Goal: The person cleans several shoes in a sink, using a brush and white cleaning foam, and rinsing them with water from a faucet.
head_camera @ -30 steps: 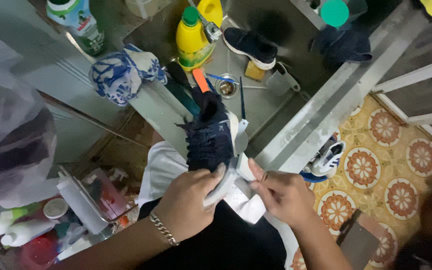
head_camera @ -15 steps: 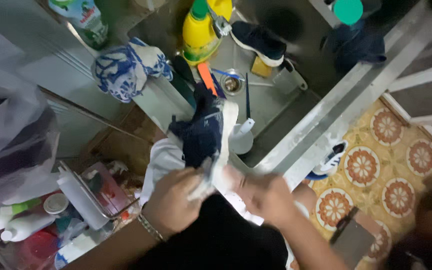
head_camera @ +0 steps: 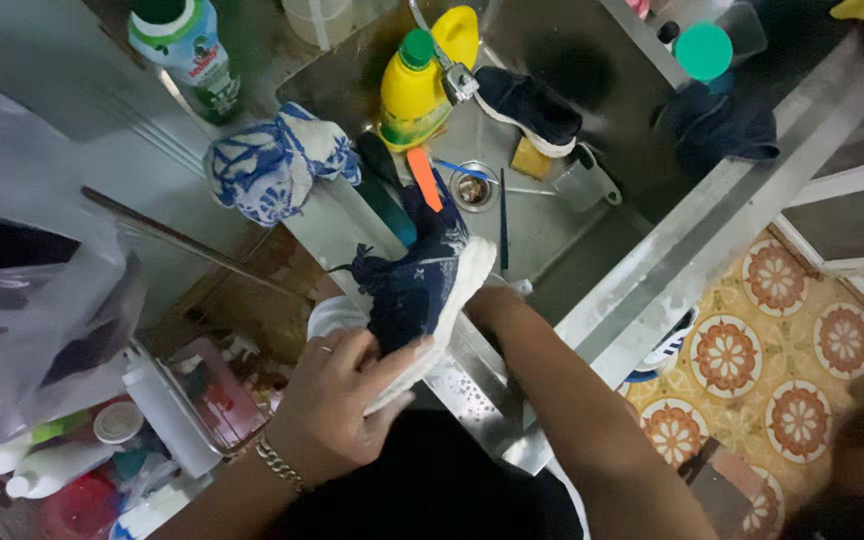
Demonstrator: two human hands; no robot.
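while gripped by the left hand [head_camera: 337, 395] alone, right hand hidden behind, could drop wet navy shoe [head_camera: 422, 285] into sink [head_camera: 562, 235].

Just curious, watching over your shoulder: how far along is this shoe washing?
Midway, I'd guess. The left hand grips a navy knit shoe with white sole over the steel sink. Its mate lies in the basin beside the yellow bottle. The right hand is hidden behind the shoe.

At your twelve o'clock the sink [head_camera: 592, 235] is crowded: yellow bottle [head_camera: 414, 92], second shoe [head_camera: 530, 108], cup [head_camera: 582, 182]. Bare basin floor lies at one o'clock.
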